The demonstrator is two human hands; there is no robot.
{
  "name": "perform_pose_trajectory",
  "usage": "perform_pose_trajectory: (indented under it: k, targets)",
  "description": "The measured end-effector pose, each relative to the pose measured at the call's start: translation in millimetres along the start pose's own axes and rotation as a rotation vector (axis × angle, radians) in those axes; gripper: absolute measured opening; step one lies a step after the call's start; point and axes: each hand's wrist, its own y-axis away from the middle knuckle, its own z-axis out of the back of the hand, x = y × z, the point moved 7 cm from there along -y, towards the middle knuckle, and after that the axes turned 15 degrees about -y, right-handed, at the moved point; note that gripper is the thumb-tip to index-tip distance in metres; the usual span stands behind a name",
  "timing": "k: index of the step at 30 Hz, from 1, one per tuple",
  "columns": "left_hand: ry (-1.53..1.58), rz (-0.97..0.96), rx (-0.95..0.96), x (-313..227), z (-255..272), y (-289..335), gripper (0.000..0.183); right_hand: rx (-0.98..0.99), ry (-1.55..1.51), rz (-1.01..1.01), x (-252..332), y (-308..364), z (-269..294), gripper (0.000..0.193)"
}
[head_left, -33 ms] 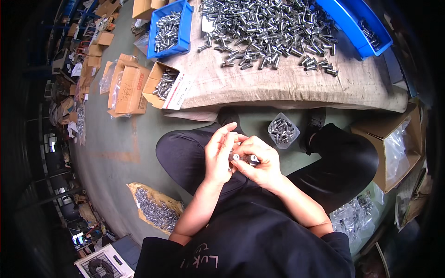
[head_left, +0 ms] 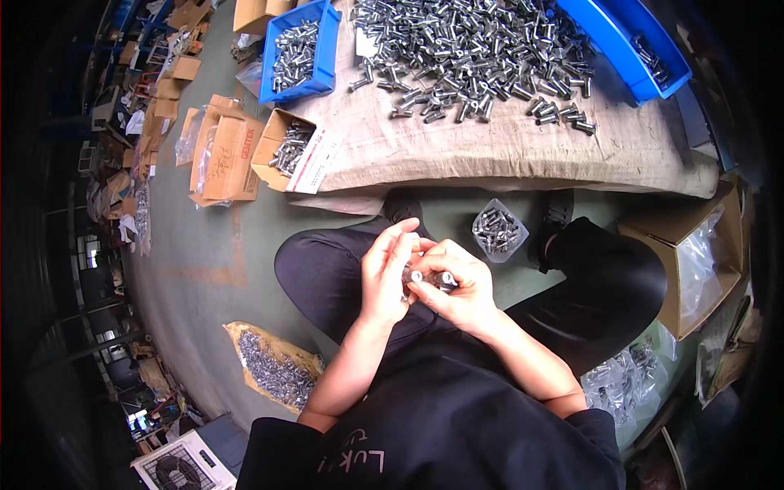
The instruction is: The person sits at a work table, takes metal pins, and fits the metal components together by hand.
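Bolt [head_left: 431, 278] is pinched between left hand [head_left: 386, 273] and right hand [head_left: 459, 287], long axis lying crosswise above the lap.

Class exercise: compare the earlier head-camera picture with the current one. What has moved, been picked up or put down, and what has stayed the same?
Nothing has visibly changed. The left hand and right hand are together over the lap as before, holding small metal bolts between the fingers. The bolt pile on the burlap-covered table, the blue bins and the clear bag of bolts lie where they did.
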Motion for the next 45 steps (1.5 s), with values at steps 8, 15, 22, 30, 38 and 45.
perform_pose_trajectory:
  k: [8,15,22,30,38,45]
  targets:
    - [0.44,0.191,0.121,31,21,13,0.022,-0.051,-0.056,-0.126,-2,-5,8,0.012]
    - [0.355,0.451,0.065,42,29,24,0.02,-0.069,0.126,0.012,3,-5,9,0.014]
    - [0.16,0.288,0.221,21,6,27,0.028,-0.061,0.207,0.083,6,-4,8,0.015]
    - [0.047,0.115,0.227,9,0,27,0.023,-0.107,-0.085,-0.172,-11,-1,15,0.014]
    - [-0.01,0.163,0.242,4,2,28,0.023,-0.063,-0.132,-0.126,1,-9,6,0.012]
    - [0.19,0.453,0.006,22,-1,29,0.03,-0.167,-0.741,-0.46,-36,4,11,0.014]
